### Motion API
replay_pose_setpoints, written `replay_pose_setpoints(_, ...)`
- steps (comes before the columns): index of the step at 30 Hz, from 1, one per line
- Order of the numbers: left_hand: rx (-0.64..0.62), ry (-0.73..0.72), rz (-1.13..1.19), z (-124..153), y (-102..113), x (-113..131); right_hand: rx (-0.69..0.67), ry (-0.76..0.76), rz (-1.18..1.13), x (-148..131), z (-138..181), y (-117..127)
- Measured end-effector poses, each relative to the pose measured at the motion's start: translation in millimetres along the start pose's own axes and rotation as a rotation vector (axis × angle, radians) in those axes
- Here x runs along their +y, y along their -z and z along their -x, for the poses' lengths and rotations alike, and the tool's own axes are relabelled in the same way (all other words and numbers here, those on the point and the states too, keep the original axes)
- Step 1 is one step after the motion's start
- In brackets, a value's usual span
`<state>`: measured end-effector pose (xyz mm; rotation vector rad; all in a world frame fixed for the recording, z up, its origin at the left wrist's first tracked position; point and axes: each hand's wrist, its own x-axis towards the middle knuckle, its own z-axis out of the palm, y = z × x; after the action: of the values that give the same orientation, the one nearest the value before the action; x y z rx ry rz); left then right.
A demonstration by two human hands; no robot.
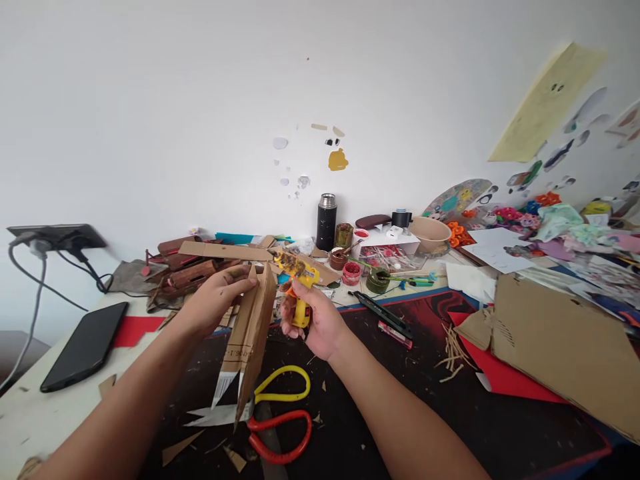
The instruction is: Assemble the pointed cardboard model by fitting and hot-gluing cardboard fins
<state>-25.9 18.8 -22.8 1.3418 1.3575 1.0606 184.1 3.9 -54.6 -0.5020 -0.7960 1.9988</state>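
Note:
My left hand (225, 293) grips a folded cardboard piece (256, 327) near its top, its long panels hanging down over the dark mat. In my right hand (317, 317) is a yellow glue gun (301, 287), fingers wrapped round its handle. The nozzle points up and left, close to the upper end of the cardboard; whether it touches I cannot tell. Below the cardboard lie scissors (280, 413) with one yellow and one red handle, their blades partly hidden behind its lower tip. A long cardboard strip (225, 251) extends left behind my hands.
A black phone (85, 347) lies at the left. Paint jars (351, 273), a black flask (327, 223) and a bowl (431, 233) stand near the wall. A black utility knife (383, 315) rests on the mat (410, 387). Cardboard sheets (560, 353) lie at the right.

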Motion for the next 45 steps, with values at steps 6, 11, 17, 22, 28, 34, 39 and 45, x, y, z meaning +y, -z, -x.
replay_pose_setpoints(6,-0.015,0.003,-0.03,-0.4,-0.5,0.2,0.083,0.069,0.113,3.8,0.1,-2.5)
replay_pose_setpoints(11,0.077,-0.045,-0.093,-2.0,0.5,-2.2,0.078,0.093,0.102,1.4,1.6,-5.3)
replay_pose_setpoints(17,0.088,-0.007,-0.078,-3.7,-0.4,-6.5,0.077,0.076,0.04,-3.6,2.9,-6.9)
replay_pose_setpoints(22,0.042,0.087,0.081,-1.8,-8.2,-9.1,0.1,0.048,0.024,-1.5,2.1,-7.0)
replay_pose_setpoints(28,-0.059,0.084,0.137,0.4,-12.0,-5.2,0.119,0.055,0.064,1.0,2.0,-6.5)
replay_pose_setpoints(34,-0.024,-0.016,-0.056,5.0,-12.6,7.0,0.178,0.114,0.102,3.3,0.2,-5.7)
replay_pose_setpoints(39,0.015,-0.13,-0.12,11.7,-15.9,17.8,0.24,0.155,0.159,4.3,-1.9,-3.8)
replay_pose_setpoints(45,0.067,-0.216,-0.21,13.5,-20.1,15.4,0.242,0.167,0.195,7.3,-4.1,-1.1)
